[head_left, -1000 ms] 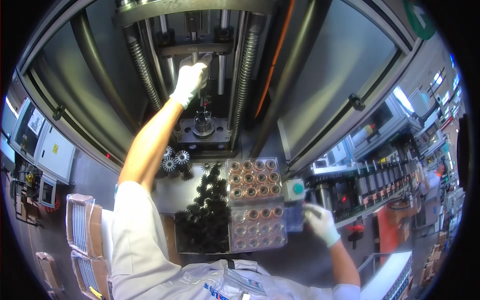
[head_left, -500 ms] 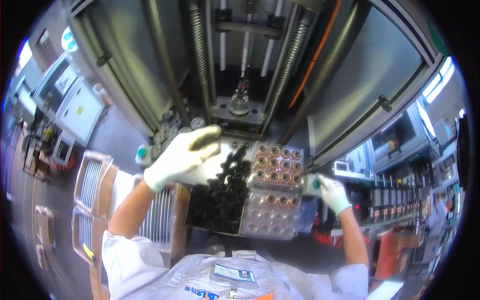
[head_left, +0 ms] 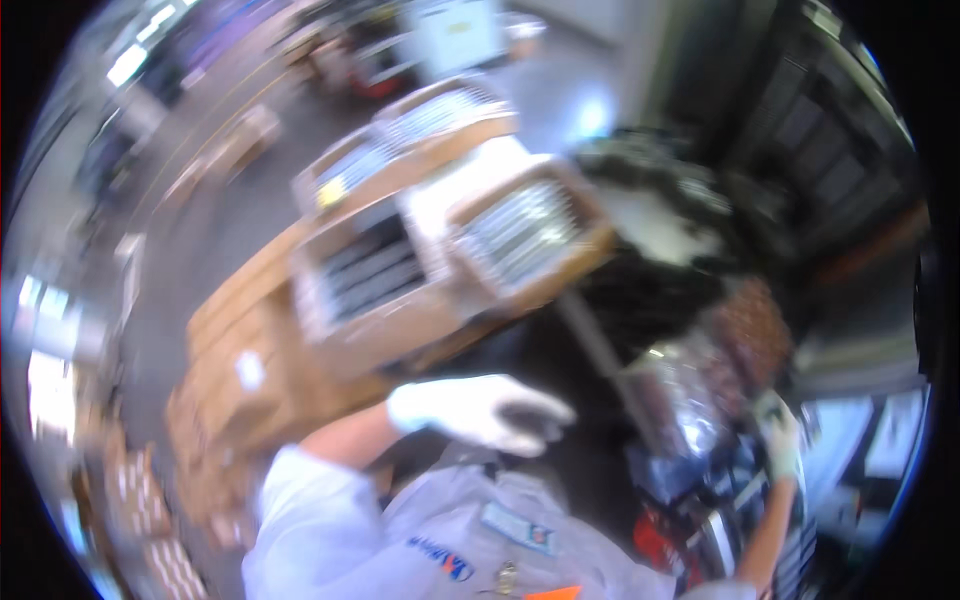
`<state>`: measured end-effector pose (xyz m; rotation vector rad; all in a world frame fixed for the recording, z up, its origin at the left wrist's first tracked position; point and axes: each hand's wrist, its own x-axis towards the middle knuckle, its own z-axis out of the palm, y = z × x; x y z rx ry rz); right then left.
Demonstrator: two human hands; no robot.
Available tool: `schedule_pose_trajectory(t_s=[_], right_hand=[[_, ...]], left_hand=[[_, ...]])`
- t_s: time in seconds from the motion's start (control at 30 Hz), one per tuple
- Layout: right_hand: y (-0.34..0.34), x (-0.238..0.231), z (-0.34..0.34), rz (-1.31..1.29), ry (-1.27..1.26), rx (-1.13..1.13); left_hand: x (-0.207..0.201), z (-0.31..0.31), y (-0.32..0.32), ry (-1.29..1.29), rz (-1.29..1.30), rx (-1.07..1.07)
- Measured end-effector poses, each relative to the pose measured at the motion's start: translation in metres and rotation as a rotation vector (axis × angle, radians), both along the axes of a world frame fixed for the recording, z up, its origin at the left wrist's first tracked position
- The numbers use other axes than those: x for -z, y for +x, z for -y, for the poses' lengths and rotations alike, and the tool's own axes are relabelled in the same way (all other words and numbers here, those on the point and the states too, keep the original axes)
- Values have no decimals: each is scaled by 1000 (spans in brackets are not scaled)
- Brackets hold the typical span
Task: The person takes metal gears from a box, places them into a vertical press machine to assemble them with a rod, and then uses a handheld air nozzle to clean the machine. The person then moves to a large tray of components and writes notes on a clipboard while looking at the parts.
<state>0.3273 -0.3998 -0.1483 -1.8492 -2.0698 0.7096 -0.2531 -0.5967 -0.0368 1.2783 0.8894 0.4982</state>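
Note:
My left hand (head_left: 482, 412), in a white glove, hangs in front of my torso, beside the cardboard boxes. Its fingers reach to the right, apart, with a dark patch between them and no held thing that I can make out. Over at the right, my white-gloved right hand (head_left: 782, 440) is at a small pale button box (head_left: 768, 406); motion smears its fingers. Clear plastic trays (head_left: 690, 400) lie to the left of that hand, the farther one holding copper-coloured parts (head_left: 752, 325). A heap of black parts (head_left: 650, 300) is beside them, blurred.
An open carton (head_left: 525, 240) of shiny rod-like pieces stands left of the black heap. Another carton (head_left: 370, 270) with dark contents is nearer, among stacked brown boxes (head_left: 250, 385). Machine framing (head_left: 840, 130) rises at the far right.
The view has swung left, bringing the cartons to the middle. My left hand has come back from above the white surface by the black parts to my torso. My right hand stays at the button box.

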Motion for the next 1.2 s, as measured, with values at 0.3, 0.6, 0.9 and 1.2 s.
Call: schedule_pose_trajectory(t_s=[0.3, 0.6, 0.9, 1.2], right_hand=[[-319, -61, 135, -154, -19, -585], [-789, 21, 430, -541, -288, -1529], [-1076, 90, 620, 71, 321, -1776], [-1114, 67, 634, 398, 30, -1891]], left_hand=[[78, 272, -160, -278, -449, -519], [151, 580, -429, -460, -1352, -1197], [173, 605, -549, -417, -1321, -836], [183, 626, -597, -314, -955, -755]])
